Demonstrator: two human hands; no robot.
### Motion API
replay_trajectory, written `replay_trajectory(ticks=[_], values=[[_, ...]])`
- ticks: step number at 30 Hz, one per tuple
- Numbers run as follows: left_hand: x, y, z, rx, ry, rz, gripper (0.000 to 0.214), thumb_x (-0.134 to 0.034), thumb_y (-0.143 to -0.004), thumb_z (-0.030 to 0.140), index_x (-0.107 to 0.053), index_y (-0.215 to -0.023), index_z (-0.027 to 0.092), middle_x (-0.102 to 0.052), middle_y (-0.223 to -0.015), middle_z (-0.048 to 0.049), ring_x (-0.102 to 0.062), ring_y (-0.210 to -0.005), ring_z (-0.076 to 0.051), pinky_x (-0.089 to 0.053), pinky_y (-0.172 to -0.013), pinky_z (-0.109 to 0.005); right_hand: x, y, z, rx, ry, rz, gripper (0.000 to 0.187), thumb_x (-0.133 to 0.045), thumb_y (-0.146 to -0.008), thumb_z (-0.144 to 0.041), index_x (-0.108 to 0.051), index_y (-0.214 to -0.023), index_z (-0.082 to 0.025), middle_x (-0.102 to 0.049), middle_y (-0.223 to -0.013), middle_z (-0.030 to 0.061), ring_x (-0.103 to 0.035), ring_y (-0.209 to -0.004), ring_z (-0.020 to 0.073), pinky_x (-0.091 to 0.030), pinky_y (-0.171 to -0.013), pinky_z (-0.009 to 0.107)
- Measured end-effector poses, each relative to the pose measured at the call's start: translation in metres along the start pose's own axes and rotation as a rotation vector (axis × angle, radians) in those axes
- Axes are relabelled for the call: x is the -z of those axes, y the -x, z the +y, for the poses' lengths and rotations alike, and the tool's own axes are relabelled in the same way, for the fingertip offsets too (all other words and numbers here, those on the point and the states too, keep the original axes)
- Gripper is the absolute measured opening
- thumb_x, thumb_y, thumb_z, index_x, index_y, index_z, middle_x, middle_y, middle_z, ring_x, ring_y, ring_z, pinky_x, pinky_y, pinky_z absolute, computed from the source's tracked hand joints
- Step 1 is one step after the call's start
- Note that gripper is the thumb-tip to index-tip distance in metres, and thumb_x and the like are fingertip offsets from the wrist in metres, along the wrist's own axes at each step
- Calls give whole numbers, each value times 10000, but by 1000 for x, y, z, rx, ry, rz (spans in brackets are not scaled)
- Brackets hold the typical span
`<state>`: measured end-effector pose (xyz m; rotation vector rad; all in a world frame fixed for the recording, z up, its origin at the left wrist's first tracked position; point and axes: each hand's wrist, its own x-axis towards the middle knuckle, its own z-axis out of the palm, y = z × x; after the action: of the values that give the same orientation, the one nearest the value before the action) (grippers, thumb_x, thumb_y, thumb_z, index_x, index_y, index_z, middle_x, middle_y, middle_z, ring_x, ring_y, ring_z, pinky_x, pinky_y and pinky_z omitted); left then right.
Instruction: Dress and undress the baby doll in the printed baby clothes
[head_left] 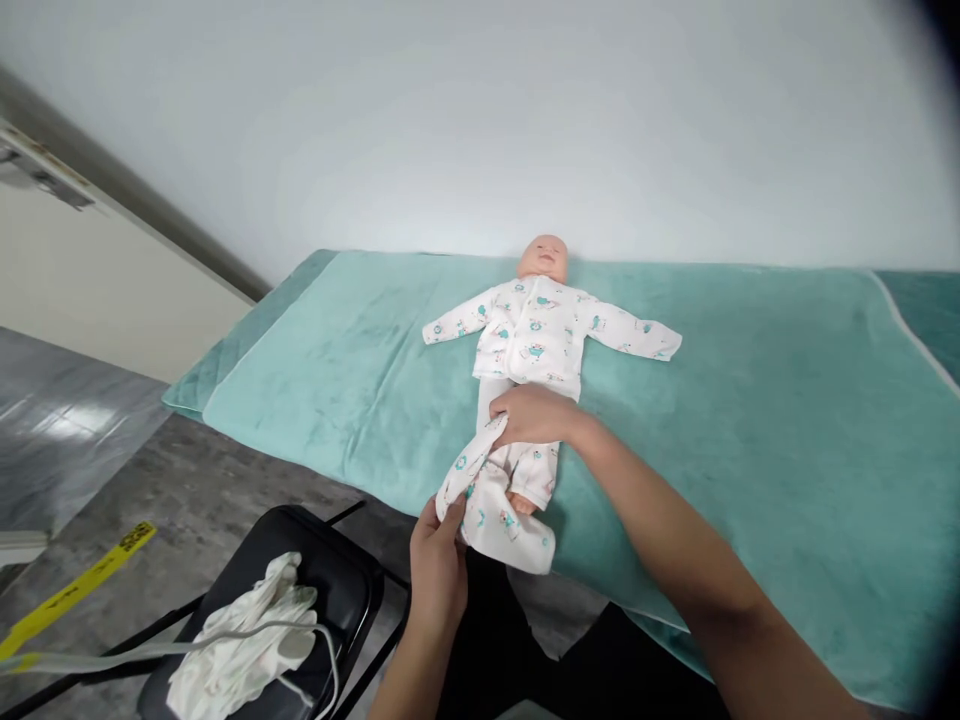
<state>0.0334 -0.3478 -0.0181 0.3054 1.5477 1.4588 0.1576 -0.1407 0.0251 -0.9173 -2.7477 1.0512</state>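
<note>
A baby doll [541, 262] lies on its back on a teal blanket [345, 380], dressed in a white printed top [536, 340]. White printed trousers [495, 500] sit partly on its legs, one foot showing. My right hand [534, 415] grips the trousers' waist at the doll's hips. My left hand [439, 560] pinches the loose trouser leg near the blanket's front edge.
A black chair [337, 570] stands at lower left with a crumpled white cloth [247, 630] and a white cable on it. A yellow tape strip [82, 590] lies on the grey floor. A white wall rises behind the blanket.
</note>
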Motion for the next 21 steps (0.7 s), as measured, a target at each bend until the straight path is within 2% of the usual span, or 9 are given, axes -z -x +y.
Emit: replay_trajectory(ticks=[3, 6, 8, 12, 15, 17, 19, 21], values=[[3, -26, 5, -24, -249, -73, 408, -779, -763, 489, -711, -1023, 183, -734, -833, -22, -657, -739, -193, -491, -640, -272, -3, -1, 1, -29, 56, 76, 247, -763, -784, -448, -721, -847, -213, -745, -915, 57, -659, -845, 221, -360, -631, 285], [-3, -45, 14, -115, -483, -133, 418, -743, -790, 525, -710, -1009, 170, -712, -808, -20, -616, -737, -188, -449, -630, -252, -8, 2, 0, -63, 161, 193, 247, -673, -890, -418, -708, -931, -177, -728, -1043, 117, -666, -953, 261, -409, -720, 313], [-11, -53, 21, -178, -533, -173, 427, -728, -803, 530, -713, -1030, 170, -727, -873, -40, -625, -807, -212, -458, -673, -262, -12, 5, -3, -99, 232, 256, 258, -634, -930, -389, -688, -1007, -149, -706, -1108, 151, -658, -1016, 289, -428, -777, 336], [-25, -71, 37, -275, -491, -296, 446, -731, -800, 522, -717, -1076, 173, -746, -1007, -66, -643, -930, -242, -483, -796, -298, -18, 10, -5, -130, 292, 371, 286, -573, -981, -368, -643, -1116, -125, -681, -1151, 177, -637, -1089, 315, -436, -854, 366], [-27, -93, 50, -333, -470, -364, 450, -750, -773, 521, -720, -1047, 164, -741, -982, -54, -631, -866, -209, -478, -788, -291, -17, 9, 5, -91, 181, 391, 311, -563, -992, -421, -646, -1104, -143, -697, -1121, 144, -654, -1031, 290, -438, -814, 352], [-27, -111, 58, -379, -516, -366, 411, -741, -769, 520, -710, -941, 148, -707, -847, -27, -587, -762, -173, -452, -711, -266, -14, 8, 16, -35, 45, 369, 303, -593, -979, -433, -663, -1089, -160, -715, -1091, 110, -660, -996, 255, -436, -795, 324], [-29, -130, 65, -449, -610, -341, 374, -710, -781, 517, -668, -807, 146, -621, -698, 6, -515, -680, -144, -399, -633, -245, -9, 10, 26, 47, -104, 356, 297, -623, -963, -426, -678, -1114, -177, -724, -1102, 83, -658, -1015, 233, -448, -832, 313], [-37, -146, 73, -543, -741, -327, 359, -673, -793, 507, -622, -726, 158, -553, -634, 22, -462, -654, -132, -361, -603, -242, -5, 13, 35, 150, -233, 367, 340, -653, -940, -416, -668, -1200, -198, -710, -1194, 73, -641, -1112, 239, -461, -931, 341]])
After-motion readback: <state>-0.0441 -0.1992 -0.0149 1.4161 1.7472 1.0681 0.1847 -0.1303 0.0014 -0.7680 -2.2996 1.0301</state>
